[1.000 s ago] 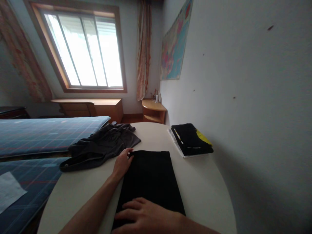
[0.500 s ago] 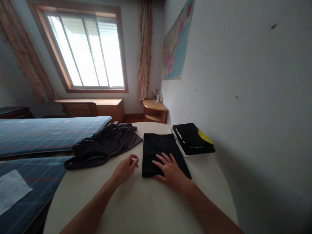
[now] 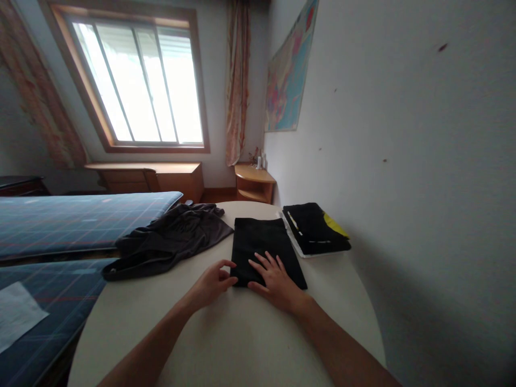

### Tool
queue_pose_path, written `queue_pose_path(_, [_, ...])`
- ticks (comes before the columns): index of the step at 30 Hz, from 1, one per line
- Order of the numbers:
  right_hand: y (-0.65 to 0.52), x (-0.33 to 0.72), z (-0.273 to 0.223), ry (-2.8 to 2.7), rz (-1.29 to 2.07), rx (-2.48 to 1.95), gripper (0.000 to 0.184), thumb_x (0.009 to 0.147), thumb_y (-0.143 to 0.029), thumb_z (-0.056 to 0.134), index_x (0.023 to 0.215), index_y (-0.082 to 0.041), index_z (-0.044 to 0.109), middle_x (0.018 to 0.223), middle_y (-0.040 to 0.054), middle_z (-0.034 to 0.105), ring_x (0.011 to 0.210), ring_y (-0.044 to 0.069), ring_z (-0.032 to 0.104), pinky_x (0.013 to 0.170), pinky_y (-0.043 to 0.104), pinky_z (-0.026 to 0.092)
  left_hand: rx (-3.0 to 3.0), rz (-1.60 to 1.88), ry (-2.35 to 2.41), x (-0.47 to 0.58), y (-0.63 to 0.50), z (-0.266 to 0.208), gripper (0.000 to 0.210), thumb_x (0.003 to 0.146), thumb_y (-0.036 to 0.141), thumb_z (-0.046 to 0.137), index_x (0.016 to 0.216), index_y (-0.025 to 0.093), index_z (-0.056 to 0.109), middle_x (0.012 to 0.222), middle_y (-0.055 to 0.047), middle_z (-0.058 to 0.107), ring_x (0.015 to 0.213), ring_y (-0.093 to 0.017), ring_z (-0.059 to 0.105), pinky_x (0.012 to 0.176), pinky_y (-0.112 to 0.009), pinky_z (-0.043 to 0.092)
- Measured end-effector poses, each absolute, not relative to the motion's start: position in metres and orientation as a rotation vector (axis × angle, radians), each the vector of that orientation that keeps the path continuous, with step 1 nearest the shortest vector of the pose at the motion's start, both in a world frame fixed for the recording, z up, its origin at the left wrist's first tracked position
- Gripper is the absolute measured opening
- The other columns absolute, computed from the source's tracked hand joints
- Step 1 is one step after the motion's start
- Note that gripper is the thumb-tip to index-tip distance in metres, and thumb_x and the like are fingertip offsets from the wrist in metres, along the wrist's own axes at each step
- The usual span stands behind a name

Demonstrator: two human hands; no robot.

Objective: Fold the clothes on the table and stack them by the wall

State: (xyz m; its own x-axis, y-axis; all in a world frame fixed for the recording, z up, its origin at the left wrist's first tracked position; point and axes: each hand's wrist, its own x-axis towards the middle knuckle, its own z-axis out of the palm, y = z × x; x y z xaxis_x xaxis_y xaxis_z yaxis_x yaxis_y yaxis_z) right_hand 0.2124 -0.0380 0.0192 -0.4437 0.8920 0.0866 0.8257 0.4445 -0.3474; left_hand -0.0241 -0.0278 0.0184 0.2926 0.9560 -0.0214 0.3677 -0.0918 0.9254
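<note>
A black folded cloth (image 3: 260,236), squared into a flat rectangle, lies on the round pale table (image 3: 226,344). My right hand (image 3: 276,279) rests on its near part, palm down with the fingers spread. At the cloth's near left corner is my left hand (image 3: 215,282), thumb and fingers apart, the fingertips by the edge; whether they touch it is hard to tell. To the left a dark grey garment (image 3: 173,236) lies crumpled. On the right sits a flat black folded item with a yellow patch (image 3: 318,228), on something white.
Mattresses with blue plaid covers (image 3: 80,220) stand left of the table, a white paper (image 3: 18,314) on the nearer one. The white wall (image 3: 423,215) runs along the right. A desk (image 3: 177,174) and a corner shelf (image 3: 253,174) are at the back.
My left hand has moved right to the cloth's near left corner, its fingers spreading from a loose curl. My right hand stays flat on the cloth. The view has shifted slightly.
</note>
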Motion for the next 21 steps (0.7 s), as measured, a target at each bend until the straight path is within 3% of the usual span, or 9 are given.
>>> queue_pose_path(8, [-0.045,0.215,0.025,-2.486,0.376,-1.432,0.075,0.088,-0.069,0.055,0.152,-0.037,0.035,0.163,0.0058,0.026,0.151,0.036,0.01,0.118,0.062,0.005,1.538,0.736,1.282,-0.032,-0.025,0.012,0.057,0.062,0.056,0.073,0.102,0.018,0.059,0.058,0.006,0.059,0.047,-0.011,0.048,0.045,-0.021,0.03])
queue_pose_path(14, [-0.048,0.215,0.027,-2.529,0.384,-1.373,0.073,0.089,-0.066,0.055,0.152,-0.037,0.036,0.163,0.0066,0.024,0.151,0.034,0.012,0.119,0.059,0.008,1.664,0.636,1.274,-0.037,-0.028,0.011,0.048,0.072,0.055,0.062,0.104,0.02,0.058,0.056,0.008,0.053,0.044,-0.01,0.042,0.044,-0.021,0.028])
queue_pose_path(17, [-0.052,0.213,0.033,-2.552,0.388,-1.34,0.074,0.086,-0.068,0.058,0.151,-0.037,0.039,0.161,0.0071,0.03,0.149,0.034,0.022,0.118,0.058,0.014,1.793,0.643,1.345,-0.038,-0.029,0.013,0.038,0.078,0.051,0.058,0.101,0.02,0.058,0.051,0.008,0.051,0.045,-0.012,0.043,0.046,-0.022,0.028])
queue_pose_path(21, [-0.062,0.21,0.048,-2.564,0.369,-1.222,0.065,0.083,-0.069,0.061,0.139,-0.038,0.056,0.147,0.0067,0.053,0.133,0.032,0.046,0.112,0.052,0.027,1.956,0.568,1.522,-0.041,-0.03,0.024,0.033,0.085,0.052,0.053,0.081,0.02,0.061,0.049,0.004,0.054,0.047,-0.016,0.048,0.047,-0.024,0.027])
